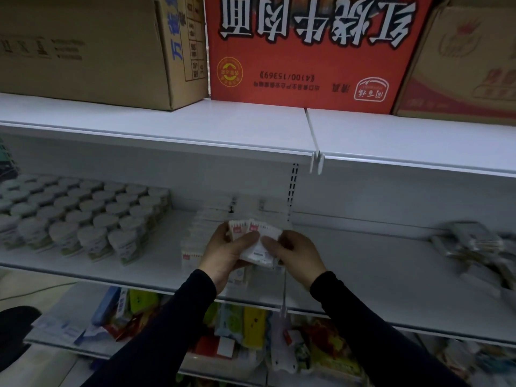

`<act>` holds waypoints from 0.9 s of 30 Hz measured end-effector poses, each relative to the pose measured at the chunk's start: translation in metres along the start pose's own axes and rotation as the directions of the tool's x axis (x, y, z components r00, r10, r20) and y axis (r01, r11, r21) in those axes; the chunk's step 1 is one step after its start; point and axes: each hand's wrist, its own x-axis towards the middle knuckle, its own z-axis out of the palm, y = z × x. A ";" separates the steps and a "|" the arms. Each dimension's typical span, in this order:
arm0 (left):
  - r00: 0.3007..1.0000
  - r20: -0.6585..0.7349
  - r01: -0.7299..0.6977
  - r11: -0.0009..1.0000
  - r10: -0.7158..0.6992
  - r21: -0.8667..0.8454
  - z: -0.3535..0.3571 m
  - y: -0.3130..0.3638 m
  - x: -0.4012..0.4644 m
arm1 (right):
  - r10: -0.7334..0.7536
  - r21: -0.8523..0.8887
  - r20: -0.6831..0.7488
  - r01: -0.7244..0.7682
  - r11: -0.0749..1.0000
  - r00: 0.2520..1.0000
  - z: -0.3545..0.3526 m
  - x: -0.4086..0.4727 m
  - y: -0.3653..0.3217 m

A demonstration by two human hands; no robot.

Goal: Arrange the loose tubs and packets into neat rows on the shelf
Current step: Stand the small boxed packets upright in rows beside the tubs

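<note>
Head view, left hand (226,254) and right hand (296,254) pinching flat white packets (258,241) (2 red-marked), above white metal shelf (363,275).

— Where are the arms?

— Both reach forward from the near edge in dark sleeves, converging toward the middle.

— And the left hand (227,254)?

— Back toward the camera, fingers curled, thumb pressed across a small bundle of packets (255,241).

— The right hand (296,251)?

— Just beside it, its grip pinching the same bundle from the right.
</note>
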 end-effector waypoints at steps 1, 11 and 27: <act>1.000 -0.005 -0.003 1.000 0.003 0.007 0.000 0.000 0.000 | 0.013 0.051 -0.012 -0.012 0.999 1.000 -0.002 0.000 0.001; 0.980 -0.185 -0.079 0.997 0.076 -0.008 -0.039 0.006 0.016 | 0.072 -0.098 -0.173 -0.090 0.991 0.982 -0.023 -0.008 0.042; 0.984 -0.165 -0.060 0.998 0.063 0.025 -0.045 -0.003 0.007 | 0.150 -0.176 -0.192 -0.185 0.967 0.970 0.012 -0.001 0.067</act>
